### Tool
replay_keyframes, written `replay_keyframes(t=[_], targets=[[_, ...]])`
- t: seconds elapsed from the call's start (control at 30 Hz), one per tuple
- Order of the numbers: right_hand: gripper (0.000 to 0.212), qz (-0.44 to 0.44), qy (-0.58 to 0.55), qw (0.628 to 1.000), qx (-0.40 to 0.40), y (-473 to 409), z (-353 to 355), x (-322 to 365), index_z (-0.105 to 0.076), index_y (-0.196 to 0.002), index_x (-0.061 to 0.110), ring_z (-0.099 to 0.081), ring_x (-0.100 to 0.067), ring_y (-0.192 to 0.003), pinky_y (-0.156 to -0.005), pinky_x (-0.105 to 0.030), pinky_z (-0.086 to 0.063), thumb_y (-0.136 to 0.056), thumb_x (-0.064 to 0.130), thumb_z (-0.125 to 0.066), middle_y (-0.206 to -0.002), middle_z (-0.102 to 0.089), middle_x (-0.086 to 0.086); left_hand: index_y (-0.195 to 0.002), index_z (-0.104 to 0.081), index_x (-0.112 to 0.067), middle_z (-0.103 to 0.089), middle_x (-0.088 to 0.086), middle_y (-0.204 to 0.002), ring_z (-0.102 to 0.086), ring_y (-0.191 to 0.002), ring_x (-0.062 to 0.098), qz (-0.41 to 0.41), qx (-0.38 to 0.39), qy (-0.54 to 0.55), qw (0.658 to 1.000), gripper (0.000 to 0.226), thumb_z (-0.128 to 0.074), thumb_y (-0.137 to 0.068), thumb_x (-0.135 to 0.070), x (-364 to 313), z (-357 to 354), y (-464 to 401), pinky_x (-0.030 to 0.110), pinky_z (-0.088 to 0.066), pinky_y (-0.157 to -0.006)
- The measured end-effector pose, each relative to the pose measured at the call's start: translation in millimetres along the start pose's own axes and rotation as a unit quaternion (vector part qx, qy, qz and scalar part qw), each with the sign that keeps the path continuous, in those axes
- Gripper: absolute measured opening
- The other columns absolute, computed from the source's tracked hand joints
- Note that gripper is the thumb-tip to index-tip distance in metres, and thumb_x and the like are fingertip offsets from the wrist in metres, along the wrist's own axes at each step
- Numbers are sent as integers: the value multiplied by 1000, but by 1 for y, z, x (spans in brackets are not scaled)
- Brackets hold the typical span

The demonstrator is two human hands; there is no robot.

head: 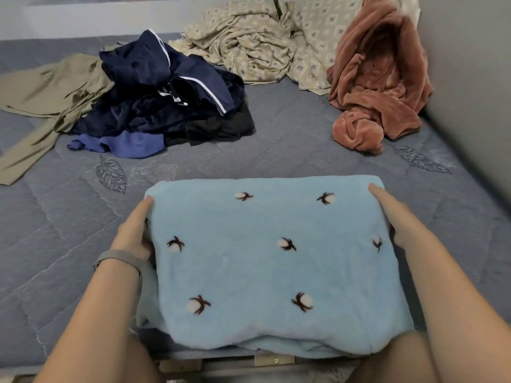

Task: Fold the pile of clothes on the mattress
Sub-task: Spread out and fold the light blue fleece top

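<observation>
A folded light-blue fleece blanket (265, 261) with small cotton-flower prints lies on the grey-blue quilted mattress (276, 156), close to its near edge. My left hand (134, 233), a grey band on its wrist, grips the blanket's left side with the thumb along the top edge and the fingers tucked under. On the opposite side my right hand (392, 214) holds the blanket the same way. Further back sits an unfolded pile of dark navy clothes (166, 92) with a blue-purple garment (130, 146) at its foot.
An olive garment (52, 89) sprawls at the left. A crumpled beige patterned sheet (260, 40) lies at the back, and a rust-brown fleece (378, 78) is heaped against the grey wall (470, 64) on the right. A wooden bed-frame edge (273, 360) shows below.
</observation>
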State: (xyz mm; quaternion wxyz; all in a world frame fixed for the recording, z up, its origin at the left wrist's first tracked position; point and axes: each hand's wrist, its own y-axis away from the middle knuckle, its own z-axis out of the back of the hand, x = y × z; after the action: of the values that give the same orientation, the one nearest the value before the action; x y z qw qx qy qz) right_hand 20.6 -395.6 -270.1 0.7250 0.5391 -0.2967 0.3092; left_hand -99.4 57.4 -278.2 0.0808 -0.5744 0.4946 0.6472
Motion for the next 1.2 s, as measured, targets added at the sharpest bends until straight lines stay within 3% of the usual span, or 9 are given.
replay_keyframes(t=[0.07, 0.17, 0.37, 0.6, 0.73, 0.83, 0.93, 1.1, 1.2], targets=[[65, 12, -16, 1000, 19, 5, 8, -2, -59, -125, 21, -62, -24, -102, -85, -38, -48, -81, 69, -55, -118, -65, -4, -66, -55, -22, -55, -6, -52, -51, -49, 12, 3, 12, -7, 1000, 36, -74, -66, -52, -2, 2, 21, 22, -49, -55], [39, -5, 31, 998, 50, 24, 16, -15, -66, -104, 14, -66, -29, -94, -85, -44, -53, -96, 49, -50, -96, -72, -10, -65, -45, -19, -40, -7, -40, -44, -37, 11, 41, 13, -100, 994, 38, -57, -91, -43, 7, 10, 50, 23, -46, -44], [27, -44, 105, 972, 205, 71, 29, -43, -62, -119, 3, -64, -35, -111, -100, -54, -47, -94, 14, -59, -111, -70, -17, -113, -62, 1, -70, 16, -94, -65, -83, 29, 88, 92, -251, 960, 43, -55, -95, -38, 21, 9, 96, 38, -54, -73], [15, -33, 59, 981, 184, 113, 23, -62, -67, -105, 8, -72, -24, -82, -57, -32, -57, -97, 9, -54, -98, -74, -12, -125, -58, -17, -68, 13, -118, -62, -111, 33, 41, 148, -126, 980, 39, -54, -94, -40, 38, 2, 119, 50, -49, -94], [20, -26, 37, 998, 32, 102, 38, -73, -64, -104, -5, -66, -31, -88, -76, -42, -57, -96, 12, -57, -101, -70, -20, -119, -56, 7, -59, 23, -125, -57, -112, 37, 41, -5, -94, 995, 41, -54, -97, -27, 39, 22, 108, 50, -45, -96], [24, -40, 69, 997, 12, 108, 48, -82, -61, -96, -2, -61, -29, -77, -60, -35, -55, -95, 22, -60, -88, -65, -17, -81, -59, 9, -62, 31, -113, -59, -96, 40, 2, -118, -196, 974, 40, -57, -95, -29, 42, 39, 101, 54, -48, -93], [26, -63, 164, 983, 49, 117, 43, -94, -53, -82, 1, -55, -25, -60, -53, -33, -52, -97, 23, -55, -72, -57, -15, -91, -62, 14, -61, 35, -108, -58, -98, 46, -30, -177, -233, 956, 50, -49, -97, -34, 42, 34, 108, 51, -47, -89], [34, 86, 74, 993, 24, 123, 35, -76, -61, -80, 17, -60, -17, -78, -77, -38, -50, -102, 36, -43, -80, -63, -1, -102, -58, -9, -57, 13, -115, -55, -106, 33, 111, -5, 53, 992, 37, -34, -104, -37, 39, 26, 115, 47, -45, -89], [32, 84, 27, 992, 85, 128, 30, -71, -67, -94, 20, -66, -19, -91, -85, -35, -49, -95, 48, -50, -94, -71, -1, -105, -59, -10, -62, 7, -92, -58, -87, 27, 130, 99, -50, 985, 27, -53, -95, -35, 37, 31, 122, 38, -56, -66]])
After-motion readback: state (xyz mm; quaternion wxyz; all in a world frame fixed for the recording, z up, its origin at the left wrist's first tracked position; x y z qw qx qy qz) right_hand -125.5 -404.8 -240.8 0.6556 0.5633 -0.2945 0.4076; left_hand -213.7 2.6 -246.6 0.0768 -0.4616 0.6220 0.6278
